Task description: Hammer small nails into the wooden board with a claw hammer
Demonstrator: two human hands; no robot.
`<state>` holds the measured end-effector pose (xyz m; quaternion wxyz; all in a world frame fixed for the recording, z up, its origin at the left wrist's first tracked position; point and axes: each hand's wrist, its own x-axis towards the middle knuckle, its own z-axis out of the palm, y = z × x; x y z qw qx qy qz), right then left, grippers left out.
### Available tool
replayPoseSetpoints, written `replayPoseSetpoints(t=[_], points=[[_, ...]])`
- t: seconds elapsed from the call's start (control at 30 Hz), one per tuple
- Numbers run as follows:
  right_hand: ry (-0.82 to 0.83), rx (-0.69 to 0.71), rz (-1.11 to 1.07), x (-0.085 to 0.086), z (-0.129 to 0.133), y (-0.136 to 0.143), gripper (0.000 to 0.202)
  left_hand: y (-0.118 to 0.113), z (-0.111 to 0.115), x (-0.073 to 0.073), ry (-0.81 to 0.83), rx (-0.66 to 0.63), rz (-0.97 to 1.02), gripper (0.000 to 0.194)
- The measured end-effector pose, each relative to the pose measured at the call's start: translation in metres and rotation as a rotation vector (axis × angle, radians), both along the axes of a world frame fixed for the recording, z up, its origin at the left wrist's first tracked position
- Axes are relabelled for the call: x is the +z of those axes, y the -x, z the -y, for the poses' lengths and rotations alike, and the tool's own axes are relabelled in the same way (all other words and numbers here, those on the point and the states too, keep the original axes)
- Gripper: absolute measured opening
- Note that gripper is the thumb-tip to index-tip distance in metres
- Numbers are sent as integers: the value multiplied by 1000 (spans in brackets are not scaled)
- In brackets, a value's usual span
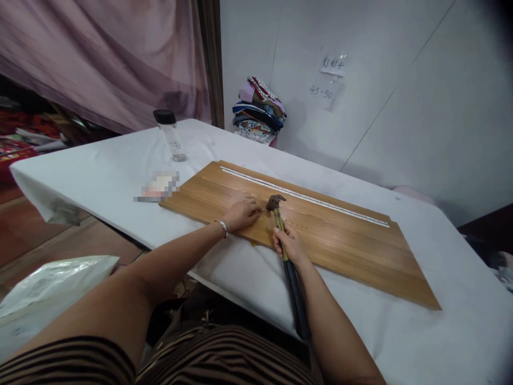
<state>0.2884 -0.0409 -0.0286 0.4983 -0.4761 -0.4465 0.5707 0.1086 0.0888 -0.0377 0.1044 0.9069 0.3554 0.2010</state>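
A long wooden board (348, 235) lies across the white-covered table. My left hand (242, 214) rests at the board's near side, its fingers pinched together; what they hold, if anything, is too small to make out. Wrapped round the yellowish handle of a claw hammer (276, 203) is my right hand (289, 243), just right of my left. The hammer's rusty head is close beside my left fingertips, and its black grip slants down toward my body. A row of small dark marks or nails shows on the wood to the right of the hammer.
Two thin white strips (304, 197) run along the board's far side. A lidded clear bottle (173, 136) and a blurred flat item (158, 187) are on the table (96, 160) at left. Folded cloths (259, 112) are stacked by the wall. A plastic bag (52, 289) is lower left.
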Motion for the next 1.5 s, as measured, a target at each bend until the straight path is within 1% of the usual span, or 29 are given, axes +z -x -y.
replayPoseSetpoints(t=[0.3, 0.63, 0.77, 0.9, 1.1, 1.27, 1.5], points=[[8, 6, 35, 3, 0, 0, 32, 0, 0, 1, -13, 11, -17, 29], [-9, 21, 22, -3, -1, -1, 32, 1, 0, 3, -9, 18, -75, 32], [-14, 7, 2, -4, -1, -1, 33, 1, 0, 2, -12, 26, -76, 34], [1, -14, -16, -3, -1, -1, 35, 1, 0, 1, -16, 14, -73, 33], [10, 9, 30, -1, -1, 0, 34, 2, 1, 3, -15, -4, -77, 32], [8, -14, 20, 0, 0, 1, 34, 2, 1, 2, -27, -3, -72, 33], [5, 5, 39, -1, 0, 1, 33, 2, 1, 3, -37, -10, -84, 31]])
